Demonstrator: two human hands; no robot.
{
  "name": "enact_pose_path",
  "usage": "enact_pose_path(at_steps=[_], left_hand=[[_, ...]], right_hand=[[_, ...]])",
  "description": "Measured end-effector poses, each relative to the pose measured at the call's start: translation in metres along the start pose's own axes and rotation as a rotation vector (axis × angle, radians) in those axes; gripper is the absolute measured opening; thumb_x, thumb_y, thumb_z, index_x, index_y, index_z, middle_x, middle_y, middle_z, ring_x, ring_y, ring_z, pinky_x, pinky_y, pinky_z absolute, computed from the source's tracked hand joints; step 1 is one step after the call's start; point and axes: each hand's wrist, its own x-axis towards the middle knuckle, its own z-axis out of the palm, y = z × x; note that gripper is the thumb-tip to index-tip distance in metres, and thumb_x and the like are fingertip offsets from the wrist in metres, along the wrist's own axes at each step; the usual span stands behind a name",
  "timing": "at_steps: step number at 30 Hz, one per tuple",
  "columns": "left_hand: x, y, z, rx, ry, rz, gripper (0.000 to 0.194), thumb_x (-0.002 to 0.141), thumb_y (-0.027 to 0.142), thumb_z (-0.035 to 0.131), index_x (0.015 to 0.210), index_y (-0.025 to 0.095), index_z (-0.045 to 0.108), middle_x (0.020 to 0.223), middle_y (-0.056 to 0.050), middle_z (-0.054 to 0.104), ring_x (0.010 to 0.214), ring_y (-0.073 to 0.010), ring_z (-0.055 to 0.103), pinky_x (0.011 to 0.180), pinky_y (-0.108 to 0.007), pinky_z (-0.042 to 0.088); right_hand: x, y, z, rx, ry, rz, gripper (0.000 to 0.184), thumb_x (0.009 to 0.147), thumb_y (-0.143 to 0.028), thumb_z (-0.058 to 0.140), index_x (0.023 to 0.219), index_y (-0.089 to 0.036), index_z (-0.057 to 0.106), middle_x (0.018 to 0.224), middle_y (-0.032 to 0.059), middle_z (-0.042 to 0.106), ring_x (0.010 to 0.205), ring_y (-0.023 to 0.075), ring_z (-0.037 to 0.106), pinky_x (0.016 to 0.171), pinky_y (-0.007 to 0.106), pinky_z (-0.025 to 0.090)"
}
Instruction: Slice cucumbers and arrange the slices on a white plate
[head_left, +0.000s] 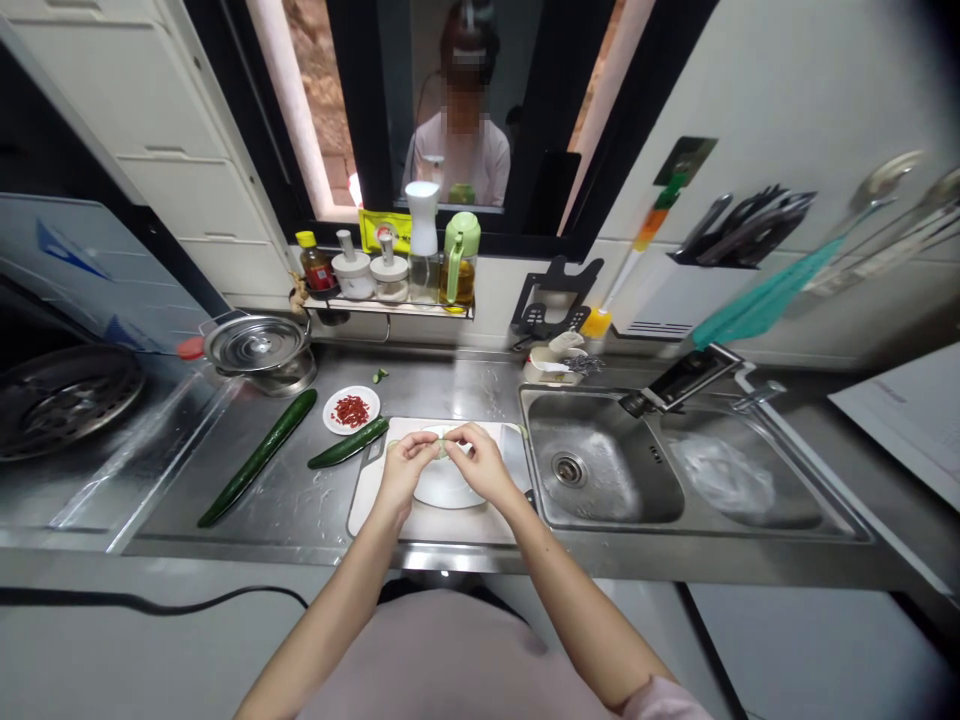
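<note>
My left hand (410,462) and my right hand (474,455) meet at the fingertips, closed in a pinch on a small pale green cucumber slice (442,447). Both are above a white plate (450,494), which rests on a light cutting board (375,512). Left of the board lies a cut length of cucumber (349,447), its right end close to the board's edge. A whole cucumber (259,458) lies farther left on the steel counter. Behind the cut piece is a small white dish (331,412) with chopped red bits (352,410), perhaps chilli.
A double sink (607,515) with a tap (679,380) is on the right. Green cucumber scraps (380,376) lie behind the dish. Bottles and jars fill a wall rack (420,308). A steel pot (281,375) stands at back left; a knife holder (664,295) hangs right.
</note>
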Motion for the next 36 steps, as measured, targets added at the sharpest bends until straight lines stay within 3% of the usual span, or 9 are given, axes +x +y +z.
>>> enact_pose_path(at_steps=[6, 10, 15, 26, 36], left_hand=[[0.002, -0.007, -0.004, 0.132, 0.072, 0.055, 0.033, 0.063, 0.040, 0.073, 0.084, 0.016, 0.066, 0.074, -0.002, 0.065, 0.070, -0.0125, 0.056, 0.067, -0.024, 0.042], [0.005, -0.006, -0.005, 0.120, -0.013, -0.103, 0.042, 0.068, 0.050, 0.067, 0.090, 0.014, 0.067, 0.062, -0.001, 0.062, 0.053, -0.0082, 0.046, 0.050, -0.020, 0.030], [0.007, -0.003, 0.001, 0.084, -0.038, -0.224, 0.050, 0.067, 0.051, 0.067, 0.104, 0.016, 0.064, 0.071, -0.002, 0.067, 0.049, -0.0058, 0.042, 0.044, -0.019, 0.016], [0.015, -0.005, 0.001, 0.103, 0.002, -0.230, 0.052, 0.064, 0.042, 0.069, 0.110, 0.019, 0.063, 0.076, -0.002, 0.069, 0.054, -0.0073, 0.044, 0.048, -0.019, 0.022], [0.012, 0.006, 0.006, 0.085, 0.053, -0.146, 0.044, 0.059, 0.035, 0.073, 0.100, 0.019, 0.065, 0.063, 0.003, 0.062, 0.057, -0.0092, 0.048, 0.058, -0.022, 0.033]], right_hand=[[0.002, 0.007, -0.003, -0.011, -0.002, -0.017, 0.013, 0.087, -0.029, 0.056, 0.080, -0.021, 0.064, 0.083, 0.0027, 0.064, 0.084, 0.0168, 0.057, 0.073, 0.028, 0.043], [0.003, 0.008, -0.007, -0.026, -0.003, -0.050, 0.014, 0.088, -0.031, 0.055, 0.083, -0.022, 0.066, 0.085, 0.0035, 0.065, 0.086, 0.0179, 0.057, 0.075, 0.030, 0.043], [0.003, 0.005, -0.009, -0.023, -0.023, -0.076, 0.016, 0.088, -0.033, 0.056, 0.083, -0.023, 0.068, 0.083, 0.0037, 0.063, 0.087, 0.0186, 0.057, 0.076, 0.031, 0.043], [0.003, 0.009, -0.008, 0.011, -0.021, -0.051, 0.015, 0.087, -0.033, 0.059, 0.088, -0.024, 0.071, 0.087, 0.0043, 0.062, 0.090, 0.0188, 0.056, 0.073, 0.030, 0.045], [0.002, 0.013, -0.007, -0.028, -0.033, -0.067, 0.016, 0.088, -0.035, 0.058, 0.089, -0.025, 0.071, 0.088, 0.0042, 0.062, 0.091, 0.0189, 0.056, 0.076, 0.031, 0.045]])
